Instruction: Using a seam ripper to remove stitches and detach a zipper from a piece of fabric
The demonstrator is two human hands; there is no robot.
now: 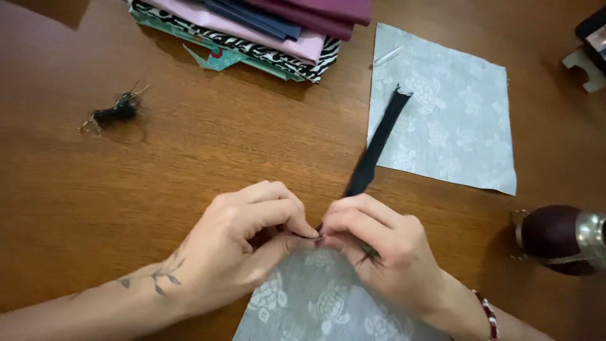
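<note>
Left hand (249, 233) and right hand (379, 243) pinched together on black zipper tape (377, 146) at near fabric square's (315, 300) top edge (tape running up-right onto second square (454, 120)).

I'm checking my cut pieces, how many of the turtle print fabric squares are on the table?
2. One turtle-print piece lies flat at upper right under the dark zipper's far end; the other is under both hands at the bottom edge. The folded stack may hide more.
</note>
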